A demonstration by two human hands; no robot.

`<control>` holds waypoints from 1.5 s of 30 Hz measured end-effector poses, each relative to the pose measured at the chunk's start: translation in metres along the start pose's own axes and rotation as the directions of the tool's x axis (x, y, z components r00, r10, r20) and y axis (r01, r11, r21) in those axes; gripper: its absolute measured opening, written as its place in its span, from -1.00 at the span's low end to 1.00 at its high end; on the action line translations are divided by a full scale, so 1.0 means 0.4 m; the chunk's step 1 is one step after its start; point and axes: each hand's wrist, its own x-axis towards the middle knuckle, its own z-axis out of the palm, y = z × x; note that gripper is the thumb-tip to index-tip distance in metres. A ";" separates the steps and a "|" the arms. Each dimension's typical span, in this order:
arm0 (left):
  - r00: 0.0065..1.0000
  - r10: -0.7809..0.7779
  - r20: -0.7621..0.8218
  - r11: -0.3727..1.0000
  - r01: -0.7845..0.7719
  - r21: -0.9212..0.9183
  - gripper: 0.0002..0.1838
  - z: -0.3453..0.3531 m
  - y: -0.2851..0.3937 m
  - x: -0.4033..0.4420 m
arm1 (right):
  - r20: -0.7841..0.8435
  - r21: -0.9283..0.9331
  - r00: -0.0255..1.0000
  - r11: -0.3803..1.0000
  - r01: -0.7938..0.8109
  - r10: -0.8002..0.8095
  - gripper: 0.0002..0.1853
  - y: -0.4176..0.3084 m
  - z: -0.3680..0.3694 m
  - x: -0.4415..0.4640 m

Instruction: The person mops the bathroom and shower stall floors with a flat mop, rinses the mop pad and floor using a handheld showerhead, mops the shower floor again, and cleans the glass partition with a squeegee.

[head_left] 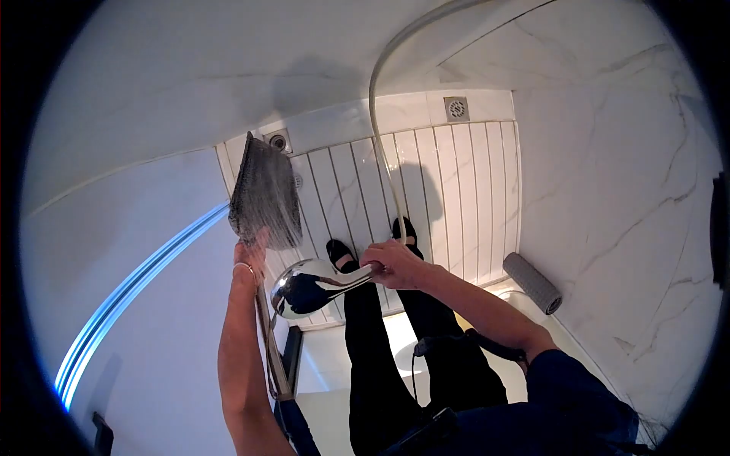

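Note:
My right hand (391, 264) is wrapped around the handle of a chrome shower head (304, 287). Its shiny back faces me, and the spray runs toward the left. The lower edge of a dark grey textured mat (266, 194) is gripped in my left hand (251, 254), whose fingers are partly hidden by spray. Streaks of water cover the mat's face, which hangs tilted above the floor. From the shower handle a pale hose (375, 83) loops up and away.
White slatted tiles (475, 205) form the floor, with a square drain (456, 109) and a round drain (278, 141) by the far wall. A rolled grey mat (532, 283) leans near the marbled right wall (608, 228). A bright metal track (137, 285) curves along the left.

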 end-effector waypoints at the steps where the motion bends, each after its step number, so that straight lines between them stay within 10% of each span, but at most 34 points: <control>1: 0.999 -0.012 0.049 0.838 0.037 -0.545 -0.39 -0.094 -0.031 -0.028 | 0.013 0.022 1.000 1.000 -0.006 0.006 -0.68 -0.002 -0.008 -0.004; 3: 0.833 -0.267 -0.485 0.931 0.352 0.092 -0.35 0.031 0.038 0.004 | 0.041 0.050 0.999 0.998 -0.023 0.021 -0.68 0.006 -0.007 0.005; 5: 0.720 -0.498 -0.483 0.866 0.388 -0.316 -0.35 0.084 0.082 0.027 | 0.049 0.007 0.998 0.999 -0.046 0.046 -0.70 0.008 -0.006 0.025; 6: 0.839 -0.533 -0.105 0.489 0.205 -0.848 -0.36 0.105 0.101 0.040 | 0.054 -0.021 0.996 0.998 -0.063 0.064 -0.70 0.011 0.004 0.043; 7: 0.838 -0.509 0.197 0.001 0.229 -0.973 -0.37 0.091 0.117 0.048 | 0.036 -0.018 0.995 0.996 -0.092 0.093 -0.70 0.013 0.004 0.047; 10: 0.868 -0.308 0.390 -0.804 -0.018 -0.595 -0.41 0.034 0.143 0.070 | 0.000 -0.020 0.985 0.985 -0.170 0.170 -0.71 0.025 0.012 0.066; 12: 0.929 -0.181 0.322 -0.975 -0.126 -0.185 -0.43 -0.024 0.150 0.062 | 0.000 -0.011 0.971 0.971 -0.237 0.237 -0.70 0.026 0.002 0.061; 17: 0.975 -0.110 0.191 -0.970 -0.147 0.195 -0.48 -0.096 0.212 0.064 | -0.069 -0.116 0.959 0.953 -0.280 0.274 -0.71 0.050 -0.018 0.042; 27: 0.826 -0.524 -0.207 -0.812 -0.558 -0.170 -0.43 -0.137 0.312 0.145 | -0.014 -0.205 0.948 0.927 -0.315 0.319 -0.71 0.119 -0.019 -0.027; 35: 0.994 -0.066 0.087 -0.896 -0.098 0.434 -0.42 -0.128 0.383 0.131 | 0.020 -0.150 0.960 0.950 -0.274 0.280 -0.73 0.136 0.007 -0.009; 41: 0.946 -0.243 -0.214 -0.862 -0.109 0.495 -0.40 -0.174 0.344 0.134 | -0.052 -0.094 0.961 0.956 -0.276 0.273 -0.74 0.133 -0.026 -0.023; 43: 0.819 -0.500 -0.280 -0.807 -0.325 0.493 -0.34 -0.186 0.347 0.112 | -0.016 -0.044 0.957 0.956 -0.289 0.288 -0.74 0.114 -0.032 -0.024; 45: 0.913 -0.328 -0.244 -0.882 -0.203 0.426 -0.42 -0.131 0.345 0.120 | -0.047 -0.083 0.966 0.963 -0.257 0.254 -0.73 0.120 -0.031 -0.025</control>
